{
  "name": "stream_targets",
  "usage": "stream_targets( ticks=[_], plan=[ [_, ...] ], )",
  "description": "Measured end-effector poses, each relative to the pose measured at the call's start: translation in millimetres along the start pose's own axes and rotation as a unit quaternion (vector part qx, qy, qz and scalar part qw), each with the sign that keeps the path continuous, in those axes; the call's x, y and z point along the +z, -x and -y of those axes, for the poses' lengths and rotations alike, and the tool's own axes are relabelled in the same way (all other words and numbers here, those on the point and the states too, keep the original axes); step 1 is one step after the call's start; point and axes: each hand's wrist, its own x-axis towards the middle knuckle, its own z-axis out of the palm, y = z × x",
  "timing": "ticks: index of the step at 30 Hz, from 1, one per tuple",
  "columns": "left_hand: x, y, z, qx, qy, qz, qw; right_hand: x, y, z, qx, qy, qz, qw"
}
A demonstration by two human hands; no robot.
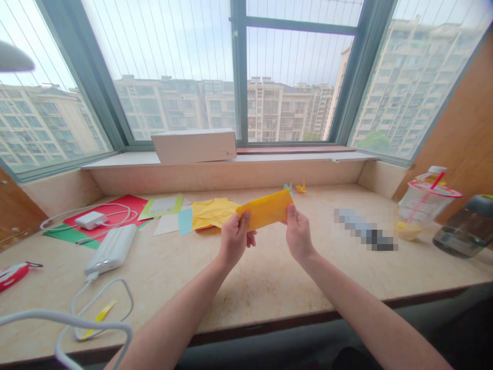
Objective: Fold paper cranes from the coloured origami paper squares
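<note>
A folded sheet of yellow paper [265, 210] is held up over the counter, slanting upward to the right. My left hand [234, 234] pinches its left end, thumb on the near face. At the right end, my right hand [298, 231] grips the lower corner with its thumb on top. Behind my left hand lies a crumpled yellow sheet [211, 211], resting on other coloured papers. Just past the held paper's right end stand a small blue paper crane [287, 187] and a yellow paper crane [301, 187].
On the left lie red paper [127, 205], a white charger [91, 220], a power bank [111, 248] with looping cables and a red tool [13, 275]. A plastic cup [423, 203] and a dark bottle [466, 226] stand right. A white box [194, 146] sits on the sill.
</note>
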Motion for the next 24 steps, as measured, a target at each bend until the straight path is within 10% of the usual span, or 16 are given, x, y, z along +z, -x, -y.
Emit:
stream_targets(
  ticks=[10, 17, 24],
  plan=[
    [-10.1, 1.7, -2.3, -0.065, 0.067, 0.241, 0.966, -10.1, -5.1, -9.5, -0.013, -0.011, -0.018, 1.0],
    [-5.0, -2.7, 1.9, -0.072, 0.026, 0.181, 0.981, -6.4, -5.6, -3.7, -0.003, -0.03, -0.031, 0.999],
    [-1.3, -0.1, 0.9, -0.051, 0.055, 0.186, 0.98, 8.2, 13.6, 1.3, 0.099, -0.012, 0.3, 0.949]
  ],
)
